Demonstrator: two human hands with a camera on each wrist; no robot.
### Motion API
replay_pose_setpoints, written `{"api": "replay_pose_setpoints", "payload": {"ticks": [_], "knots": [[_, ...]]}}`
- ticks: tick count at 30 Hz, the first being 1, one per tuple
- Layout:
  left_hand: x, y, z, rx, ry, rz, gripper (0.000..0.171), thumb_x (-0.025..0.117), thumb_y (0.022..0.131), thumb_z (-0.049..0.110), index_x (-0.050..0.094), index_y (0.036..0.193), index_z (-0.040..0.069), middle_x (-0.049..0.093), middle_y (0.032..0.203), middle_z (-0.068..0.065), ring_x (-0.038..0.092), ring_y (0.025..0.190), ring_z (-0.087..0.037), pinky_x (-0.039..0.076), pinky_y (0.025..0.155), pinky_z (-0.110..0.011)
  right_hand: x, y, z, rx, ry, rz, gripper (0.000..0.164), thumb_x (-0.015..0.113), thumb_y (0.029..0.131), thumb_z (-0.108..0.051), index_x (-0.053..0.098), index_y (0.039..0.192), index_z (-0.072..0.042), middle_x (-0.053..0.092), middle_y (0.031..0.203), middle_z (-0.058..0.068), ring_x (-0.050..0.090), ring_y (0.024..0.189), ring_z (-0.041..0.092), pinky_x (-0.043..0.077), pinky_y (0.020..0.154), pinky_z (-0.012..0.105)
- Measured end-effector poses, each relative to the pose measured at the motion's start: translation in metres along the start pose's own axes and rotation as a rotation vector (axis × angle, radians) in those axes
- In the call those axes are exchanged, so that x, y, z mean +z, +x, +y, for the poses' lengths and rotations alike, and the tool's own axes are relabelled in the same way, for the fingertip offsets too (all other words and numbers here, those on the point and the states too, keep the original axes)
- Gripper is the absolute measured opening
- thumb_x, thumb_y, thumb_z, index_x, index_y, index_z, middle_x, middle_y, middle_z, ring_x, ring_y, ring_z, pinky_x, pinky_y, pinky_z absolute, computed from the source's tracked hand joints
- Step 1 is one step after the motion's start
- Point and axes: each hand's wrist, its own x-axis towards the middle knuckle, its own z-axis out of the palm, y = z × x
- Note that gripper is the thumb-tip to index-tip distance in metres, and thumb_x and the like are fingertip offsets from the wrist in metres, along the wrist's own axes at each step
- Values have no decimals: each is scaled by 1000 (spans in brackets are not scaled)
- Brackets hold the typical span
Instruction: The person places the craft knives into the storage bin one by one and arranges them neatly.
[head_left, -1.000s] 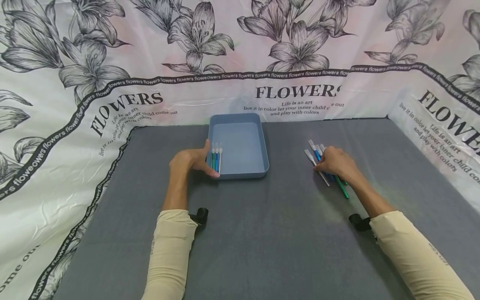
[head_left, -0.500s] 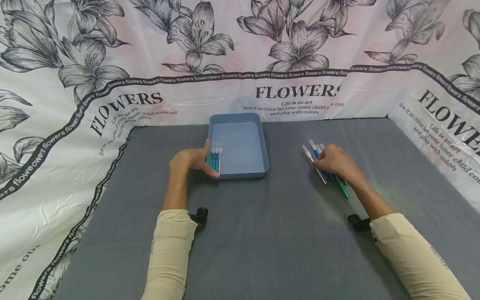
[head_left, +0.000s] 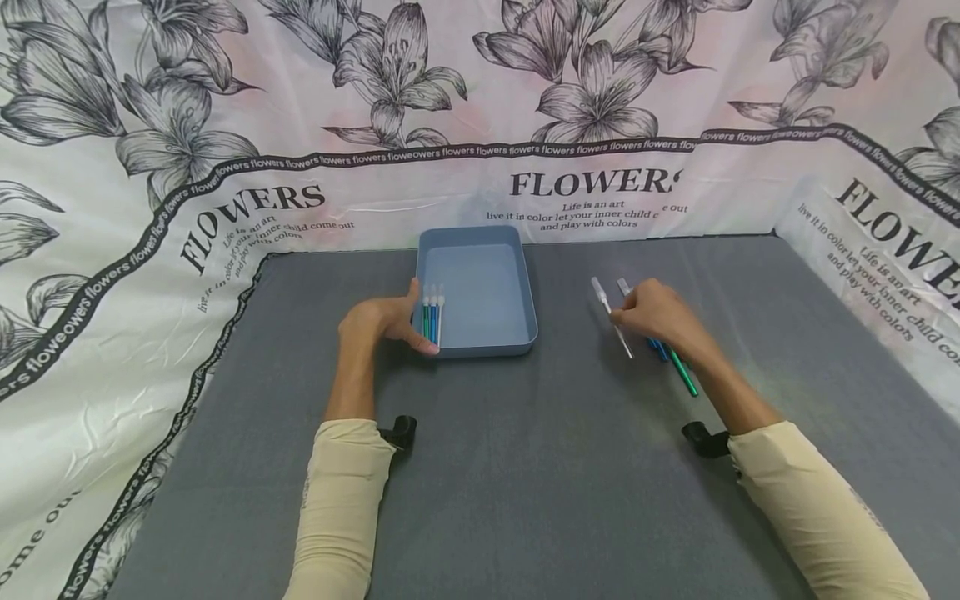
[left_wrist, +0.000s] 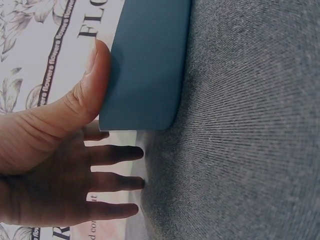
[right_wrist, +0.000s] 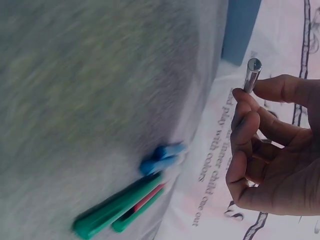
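Observation:
In the head view my right hand (head_left: 660, 315) pinches a slim silver-handled tool with a translucent cap (head_left: 625, 342) between thumb and fingertips. Its round silver end (right_wrist: 253, 72) points at the right wrist camera. Beneath and behind that hand lie blue-handled tools (head_left: 659, 350) and a green-handled tool (head_left: 683, 373), partly hidden. My left hand (head_left: 381, 317) rests at the near left corner of the blue-grey tray (head_left: 487, 351). Its thumb (left_wrist: 94, 80) touches the tray's wall and its other fingers are straight and spread. Several similar capped tools (head_left: 432, 321) lie side by side along the tray's left wall.
A dark grey cloth (head_left: 510, 467) covers the table. Behind it hangs a white sheet printed with flowers (head_left: 600, 92), also draped along both sides. A red strip (right_wrist: 149, 197) shows between green handles in the right wrist view.
My right hand has drawn the silver-handled tool out of the pile, up and to the left. The left hand and the tray have stayed in place.

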Motion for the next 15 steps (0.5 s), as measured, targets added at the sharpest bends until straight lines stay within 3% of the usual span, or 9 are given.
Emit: {"api": "replay_pose_setpoints", "payload": {"ticks": [2, 4, 6, 8, 12, 15], "knots": [[0, 0, 0, -3, -1, 1, 136, 84, 83, 58, -21, 166, 30, -6, 177, -18, 14, 162, -44, 22, 127, -66, 0, 1, -7, -10, -6, 15, 32, 63, 96, -23, 75, 81, 3, 62, 66, 8, 44, 62, 17, 38, 58, 34], [-1, 0, 0, -2, 3, 0, 136, 84, 83, 58, -21, 166, 30, -6, 177, -18, 14, 162, -44, 22, 127, -65, 1, 3, -14, -26, -18, 28, 33, 65, 96, -24, 79, 97, 6, 76, 88, 20, 59, 72, 23, 47, 64, 38], [-1, 0, 1, 0, 3, -2, 137, 84, 83, 58, -21, 166, 29, -6, 177, -17, 14, 162, -43, 21, 127, -65, 2, 4, -21, -37, -29, 31, 35, 65, 96, -25, 80, 107, 5, 78, 109, 26, 66, 84, 30, 52, 73, 44], [-1, 0, 1, 3, 7, -3, 137, 83, 83, 58, -22, 166, 28, -6, 177, -17, 14, 162, -43, 21, 128, -65, 5, 6, -28, -47, -41, 35, 35, 65, 95, -25, 80, 108, 4, 77, 114, 26, 70, 91, 31, 55, 77, 45], [-1, 1, 0, 2, 1, -2, 137, 84, 83, 57, -21, 166, 29, -6, 178, -17, 13, 162, -42, 21, 128, -65, 14, 12, -42, -104, -15, 40, 29, 65, 93, -19, 81, 97, 5, 79, 90, 19, 60, 72, 21, 48, 64, 35], [-1, 1, 0, -2, -3, 0, 138, 85, 82, 57, -21, 166, 29, -6, 178, -17, 14, 162, -42, 21, 128, -65, 20, 16, -54, -155, 13, 31, 27, 64, 90, -14, 79, 83, 7, 63, 63, 5, 41, 57, 13, 33, 55, 29]]}}
